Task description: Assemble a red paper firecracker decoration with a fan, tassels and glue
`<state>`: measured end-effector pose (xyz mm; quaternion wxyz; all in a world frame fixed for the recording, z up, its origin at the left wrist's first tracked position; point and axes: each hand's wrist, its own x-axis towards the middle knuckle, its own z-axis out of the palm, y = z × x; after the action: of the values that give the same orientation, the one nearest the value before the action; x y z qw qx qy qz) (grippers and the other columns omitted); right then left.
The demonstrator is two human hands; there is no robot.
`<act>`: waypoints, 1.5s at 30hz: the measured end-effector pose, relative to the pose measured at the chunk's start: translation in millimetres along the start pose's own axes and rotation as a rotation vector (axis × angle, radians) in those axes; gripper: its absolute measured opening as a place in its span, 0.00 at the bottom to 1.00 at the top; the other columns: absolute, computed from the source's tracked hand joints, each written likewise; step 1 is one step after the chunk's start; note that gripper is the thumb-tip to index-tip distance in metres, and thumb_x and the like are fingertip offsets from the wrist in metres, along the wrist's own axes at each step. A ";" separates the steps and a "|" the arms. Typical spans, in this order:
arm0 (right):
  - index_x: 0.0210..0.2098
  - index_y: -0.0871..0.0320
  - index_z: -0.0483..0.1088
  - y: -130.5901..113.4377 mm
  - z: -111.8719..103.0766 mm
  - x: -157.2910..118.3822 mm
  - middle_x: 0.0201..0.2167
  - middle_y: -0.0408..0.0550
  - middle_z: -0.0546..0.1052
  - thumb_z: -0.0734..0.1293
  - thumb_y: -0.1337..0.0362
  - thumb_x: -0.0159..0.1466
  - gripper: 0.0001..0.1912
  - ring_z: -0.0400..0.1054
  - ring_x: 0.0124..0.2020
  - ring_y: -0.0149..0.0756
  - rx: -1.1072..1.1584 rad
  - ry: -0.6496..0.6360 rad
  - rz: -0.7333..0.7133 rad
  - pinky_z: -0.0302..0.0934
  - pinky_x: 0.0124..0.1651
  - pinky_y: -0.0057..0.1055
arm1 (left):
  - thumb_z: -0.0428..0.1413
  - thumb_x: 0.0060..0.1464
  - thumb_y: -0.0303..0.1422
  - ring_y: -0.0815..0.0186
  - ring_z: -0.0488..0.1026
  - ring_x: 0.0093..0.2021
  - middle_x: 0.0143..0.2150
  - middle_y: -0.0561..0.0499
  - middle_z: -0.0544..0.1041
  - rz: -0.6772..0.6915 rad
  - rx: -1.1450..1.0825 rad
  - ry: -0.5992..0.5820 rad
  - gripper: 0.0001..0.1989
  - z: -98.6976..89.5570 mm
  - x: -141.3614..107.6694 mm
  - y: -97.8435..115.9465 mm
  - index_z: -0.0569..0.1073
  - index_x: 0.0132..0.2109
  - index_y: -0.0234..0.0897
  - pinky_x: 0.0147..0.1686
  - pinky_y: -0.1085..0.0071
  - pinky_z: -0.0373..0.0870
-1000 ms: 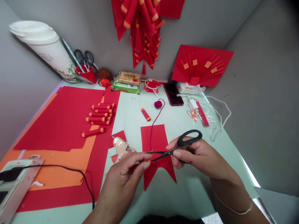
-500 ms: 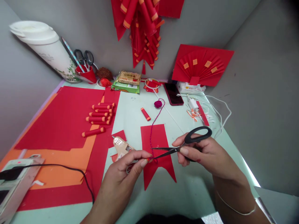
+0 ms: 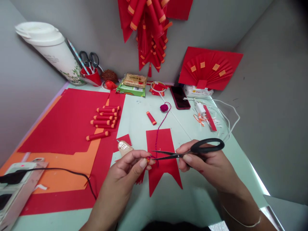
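Observation:
My left hand [image 3: 125, 175] pinches a small red paper tassel [image 3: 140, 178] by its orange-banded top; its fringe hangs below my fingers. In my right hand [image 3: 211, 168] is a pair of black-handled scissors [image 3: 208, 145]. Their blades are slightly parted and point left, tips close to the top of the tassel. Magenta yarn [image 3: 160, 125] runs from a little ball [image 3: 164, 108] down to the blades and the tassel top; whether a blade touches it I cannot tell. Beneath lies a notched red paper banner [image 3: 165, 176]. A beige glue gun [image 3: 124, 147] sits partly behind my left hand.
Several red paper rolls [image 3: 103, 122] with orange ends lie on red and orange sheets at left. One loose roll [image 3: 151, 118] is mid-table. A power strip [image 3: 21, 189] with a black cable is front left; a phone [image 3: 180, 97], white cable and paper scraps [image 3: 201, 120] are at right.
My left hand has shifted slightly left and tilted, so the tassel's fringe now shows. The scissors have come a little left at the blades, their handle dropping lower. The view has shifted slightly.

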<state>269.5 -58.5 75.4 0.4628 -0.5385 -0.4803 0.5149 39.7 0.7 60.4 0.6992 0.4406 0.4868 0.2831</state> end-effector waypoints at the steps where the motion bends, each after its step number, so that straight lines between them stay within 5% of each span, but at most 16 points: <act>1: 0.46 0.51 0.77 0.3 1.8 -0.8 0.29 0.42 0.79 0.67 0.62 0.69 0.08 0.74 0.31 0.32 -0.029 0.015 -0.024 0.71 0.37 0.28 | 0.62 0.58 0.40 0.69 0.74 0.34 0.34 0.54 0.79 -0.003 -0.015 0.004 0.07 -0.3 0.2 -0.1 0.78 0.41 0.44 0.27 0.77 0.63; 20: 0.48 0.48 0.76 -4.0 11.2 -0.5 0.32 0.41 0.81 0.69 0.66 0.67 0.11 0.75 0.31 0.33 -0.342 0.035 -0.290 0.68 0.35 0.31 | 0.62 0.58 0.42 0.69 0.73 0.35 0.35 0.56 0.79 -0.041 -0.082 0.015 0.10 -3.0 1.2 -3.3 0.75 0.44 0.44 0.28 0.77 0.63; 45: 0.50 0.46 0.75 -4.2 8.9 2.0 0.35 0.38 0.81 0.68 0.68 0.68 0.13 0.74 0.32 0.28 -0.376 -0.017 -0.338 0.67 0.37 0.25 | 0.62 0.58 0.43 0.71 0.73 0.34 0.36 0.56 0.79 -0.061 -0.026 0.009 0.10 -3.7 1.7 -4.9 0.77 0.43 0.45 0.28 0.79 0.62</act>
<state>260.5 -56.0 79.1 0.4297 -0.5227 -0.6550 0.3363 36.8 1.2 54.8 0.7111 0.4150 0.4993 0.2698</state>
